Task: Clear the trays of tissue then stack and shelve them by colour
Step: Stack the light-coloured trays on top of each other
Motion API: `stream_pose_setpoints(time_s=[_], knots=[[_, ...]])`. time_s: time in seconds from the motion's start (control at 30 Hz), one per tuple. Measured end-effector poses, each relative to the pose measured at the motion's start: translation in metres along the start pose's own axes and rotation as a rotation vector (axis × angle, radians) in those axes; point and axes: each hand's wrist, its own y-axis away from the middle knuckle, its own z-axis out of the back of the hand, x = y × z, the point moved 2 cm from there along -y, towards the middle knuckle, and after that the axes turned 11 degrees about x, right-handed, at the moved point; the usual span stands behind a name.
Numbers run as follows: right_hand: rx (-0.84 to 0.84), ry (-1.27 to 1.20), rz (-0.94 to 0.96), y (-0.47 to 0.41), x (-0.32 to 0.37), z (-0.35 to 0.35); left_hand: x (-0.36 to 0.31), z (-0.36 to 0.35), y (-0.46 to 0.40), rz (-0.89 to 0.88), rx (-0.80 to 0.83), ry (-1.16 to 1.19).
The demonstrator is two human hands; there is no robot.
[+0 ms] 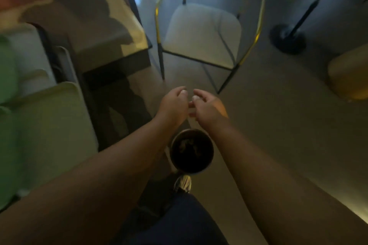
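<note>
Head view: left hand [173,103] and right hand [207,108], fingers loosely curled, empty, above bin [192,153]; no legible writing.

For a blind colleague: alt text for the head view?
Two bare hands, left hand and right hand, meet above a small round bin on the floor. Pale trays lie left; a white chair stands ahead.

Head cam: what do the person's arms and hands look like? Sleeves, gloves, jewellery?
Both forearms are bare to the frame edge, no sleeves in view. The left hand and right hand are ungloved, with no visible rings, watch or bands. Fingernails look short and pale. The blurred picture hides finer detail.
</note>
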Motion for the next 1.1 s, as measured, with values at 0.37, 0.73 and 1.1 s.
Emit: stream_pose_setpoints(time_s=[0.37, 0.73, 1.1], knots=[[0.311, 0.141, 0.155, 0.056, 0.123, -0.132, -0.046, 0.182, 0.131, -0.215, -0.354, -0.160], [0.183, 0.495, -0.010, 0.052, 0.090, -0.247, 0.033, 0.275, 0.159, 0.086, -0.173, -0.264], [0.032, 0.533, -0.060, 0.049, 0.085, -0.246, 0.028, 0.288, 0.162, 0.048, -0.151, -0.265]])
